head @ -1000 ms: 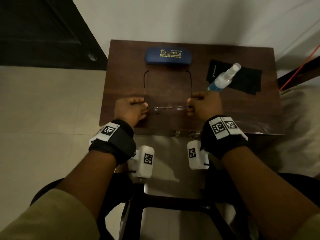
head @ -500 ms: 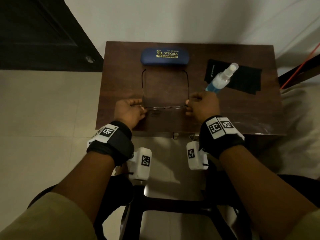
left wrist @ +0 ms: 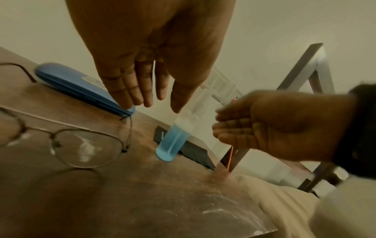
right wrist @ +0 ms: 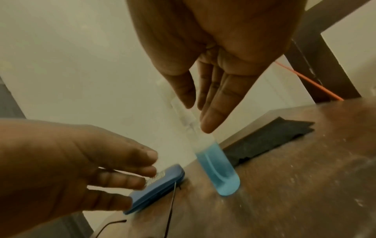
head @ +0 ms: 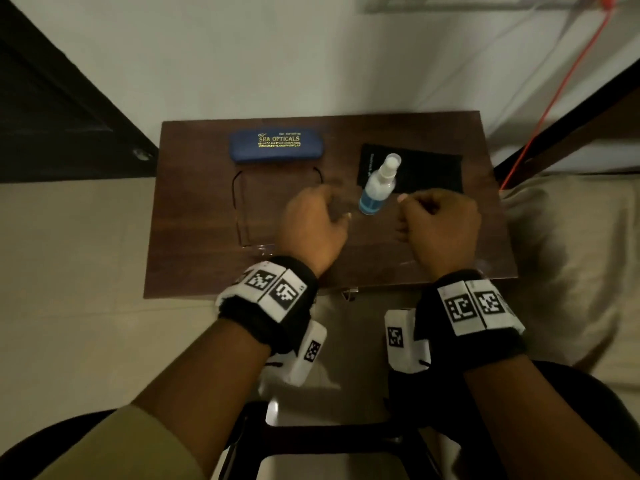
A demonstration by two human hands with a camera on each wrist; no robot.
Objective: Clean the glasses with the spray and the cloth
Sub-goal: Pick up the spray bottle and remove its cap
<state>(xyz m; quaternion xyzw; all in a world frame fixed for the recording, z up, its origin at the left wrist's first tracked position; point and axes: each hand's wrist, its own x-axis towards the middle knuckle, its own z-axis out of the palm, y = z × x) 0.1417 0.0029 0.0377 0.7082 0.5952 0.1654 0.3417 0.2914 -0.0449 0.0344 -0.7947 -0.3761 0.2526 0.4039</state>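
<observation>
The thin-rimmed glasses point(head: 242, 216) lie on the brown table point(head: 381, 271) at its left, arms unfolded toward the back; their smudged lens point(left wrist: 87, 145) shows in the left wrist view. The spray bottle point(head: 377, 188), part full of blue liquid, stands upright in front of the black cloth point(head: 429, 171). My left hand point(head: 313, 223) hovers just left of the bottle, fingers straight and holding nothing. My right hand point(head: 438, 223) hovers just right of it, also holding nothing. In the right wrist view its fingers point(right wrist: 205, 109) reach toward the bottle's point(right wrist: 215, 164) neck without touching it.
A shut blue glasses case point(head: 277, 147) lies at the back of the table behind the glasses. A pale wall stands right behind the table. An orange cord point(head: 554, 98) and a dark frame run at the right, beside a beige cushion point(head: 561, 258).
Both hands have let go of the glasses, which now lie on the table. Both hands have moved right and forward to either side of the spray bottle.
</observation>
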